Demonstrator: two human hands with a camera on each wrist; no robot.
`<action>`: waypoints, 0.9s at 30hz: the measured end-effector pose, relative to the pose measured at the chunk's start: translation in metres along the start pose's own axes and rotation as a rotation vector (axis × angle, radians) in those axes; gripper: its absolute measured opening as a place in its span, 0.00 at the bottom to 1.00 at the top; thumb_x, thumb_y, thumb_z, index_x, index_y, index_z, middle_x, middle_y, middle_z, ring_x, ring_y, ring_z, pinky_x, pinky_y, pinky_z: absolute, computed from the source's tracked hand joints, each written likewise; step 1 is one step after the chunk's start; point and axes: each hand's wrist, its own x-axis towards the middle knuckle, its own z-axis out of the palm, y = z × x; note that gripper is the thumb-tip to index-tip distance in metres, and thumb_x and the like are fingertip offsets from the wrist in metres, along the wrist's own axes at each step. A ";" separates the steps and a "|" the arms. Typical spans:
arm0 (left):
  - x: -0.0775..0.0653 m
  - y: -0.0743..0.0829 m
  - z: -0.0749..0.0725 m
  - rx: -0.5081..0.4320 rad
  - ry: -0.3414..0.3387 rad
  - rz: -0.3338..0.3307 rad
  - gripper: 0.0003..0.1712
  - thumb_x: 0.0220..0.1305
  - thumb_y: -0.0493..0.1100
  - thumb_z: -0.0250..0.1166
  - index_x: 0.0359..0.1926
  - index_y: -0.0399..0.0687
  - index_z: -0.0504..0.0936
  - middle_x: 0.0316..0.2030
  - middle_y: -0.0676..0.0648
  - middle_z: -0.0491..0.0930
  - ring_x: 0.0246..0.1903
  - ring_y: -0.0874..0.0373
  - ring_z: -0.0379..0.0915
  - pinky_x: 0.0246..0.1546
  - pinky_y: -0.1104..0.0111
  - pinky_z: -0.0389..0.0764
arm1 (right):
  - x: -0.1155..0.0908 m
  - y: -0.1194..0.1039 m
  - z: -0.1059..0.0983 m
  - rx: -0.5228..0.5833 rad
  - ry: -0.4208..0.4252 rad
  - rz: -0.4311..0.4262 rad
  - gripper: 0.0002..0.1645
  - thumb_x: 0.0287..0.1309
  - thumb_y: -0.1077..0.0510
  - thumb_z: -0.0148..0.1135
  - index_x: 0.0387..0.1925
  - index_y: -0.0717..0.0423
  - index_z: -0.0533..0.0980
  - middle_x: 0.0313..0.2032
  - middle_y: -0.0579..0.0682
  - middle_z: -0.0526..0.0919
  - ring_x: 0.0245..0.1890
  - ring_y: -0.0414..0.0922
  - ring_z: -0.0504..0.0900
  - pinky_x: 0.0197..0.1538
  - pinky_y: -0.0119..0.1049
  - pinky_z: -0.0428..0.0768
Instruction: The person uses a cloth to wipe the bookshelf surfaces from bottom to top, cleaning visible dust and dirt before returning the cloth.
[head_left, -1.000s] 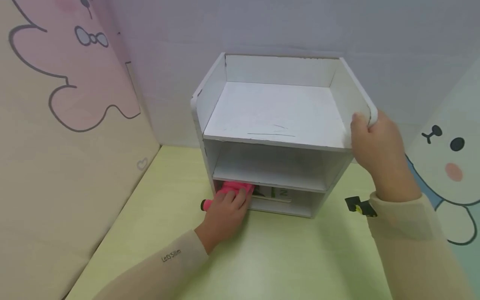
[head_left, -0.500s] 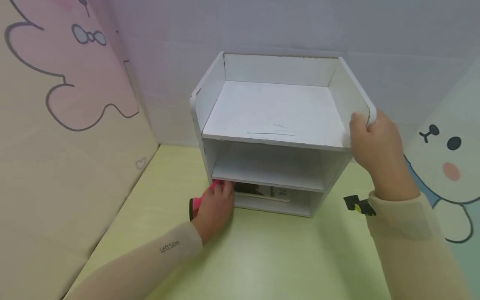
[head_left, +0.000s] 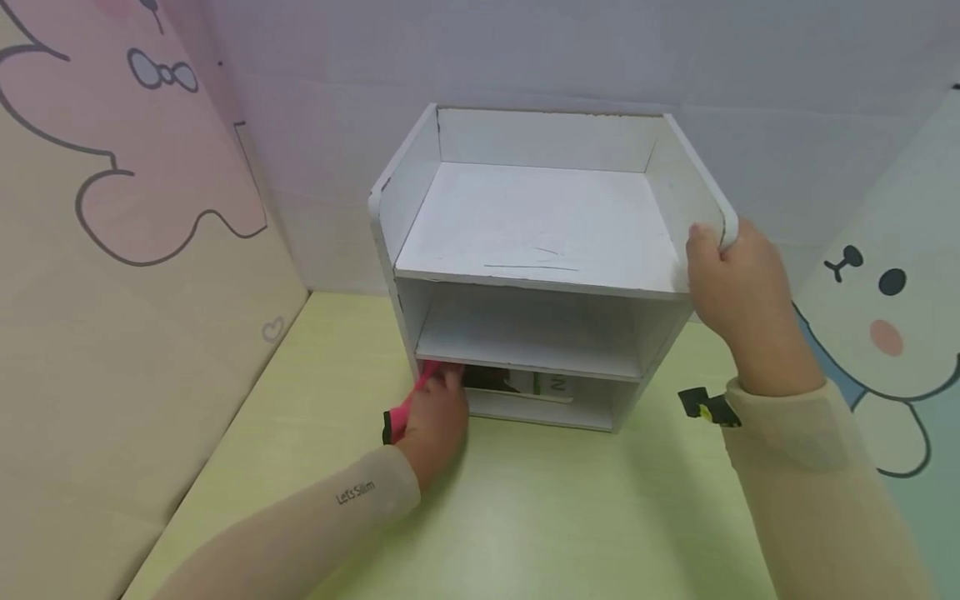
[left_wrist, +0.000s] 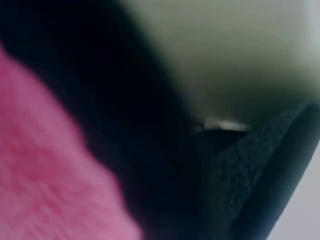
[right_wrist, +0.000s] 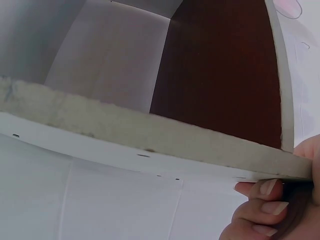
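A white three-tier desktop shelf point(head_left: 534, 218) stands on the table. My left hand point(head_left: 437, 421) holds a pink cloth with a black edge point(head_left: 402, 412) at the left end of the shelf's bottom compartment, its fingertips reaching inside under the middle board. Close up, the left wrist view shows the fuzzy pink cloth point(left_wrist: 52, 170) and a dark band beside it. My right hand point(head_left: 742, 292) grips the front corner of the shelf's right side panel, thumb on the inner face. In the right wrist view its curled fingers point(right_wrist: 262, 210) lie against the panel's outer side.
A book-like flat thing point(head_left: 536, 385) with green and white print lies in the bottom compartment, right of my left hand. Behind the shelf stands a pale wall point(head_left: 555, 58). Walls with cartoon figures flank the light green table point(head_left: 555, 508).
My left hand has moved left with the pink cloth, from nearer the middle of the bottom compartment to its left end. More of the book-like thing shows. The right hand keeps its grip.
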 end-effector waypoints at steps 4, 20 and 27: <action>-0.001 0.001 0.007 -0.109 -0.040 -0.004 0.17 0.66 0.39 0.68 0.53 0.36 0.82 0.53 0.36 0.74 0.29 0.48 0.78 0.22 0.63 0.82 | 0.000 -0.002 0.000 0.001 -0.003 0.000 0.43 0.76 0.37 0.32 0.68 0.71 0.65 0.59 0.72 0.74 0.46 0.63 0.71 0.44 0.62 0.71; -0.033 -0.010 -0.023 -0.411 0.209 -0.093 0.21 0.59 0.34 0.68 0.52 0.34 0.73 0.38 0.38 0.66 0.21 0.48 0.72 0.12 0.59 0.77 | 0.002 -0.004 -0.001 0.000 -0.005 0.004 0.43 0.76 0.37 0.32 0.68 0.70 0.65 0.58 0.71 0.74 0.47 0.62 0.72 0.43 0.61 0.71; -0.038 -0.007 -0.013 -0.406 0.158 -0.104 0.18 0.58 0.36 0.68 0.47 0.32 0.75 0.35 0.39 0.68 0.16 0.51 0.69 0.11 0.60 0.78 | 0.002 -0.003 0.000 0.016 -0.018 0.032 0.44 0.75 0.36 0.32 0.70 0.70 0.63 0.60 0.72 0.73 0.49 0.63 0.72 0.45 0.63 0.72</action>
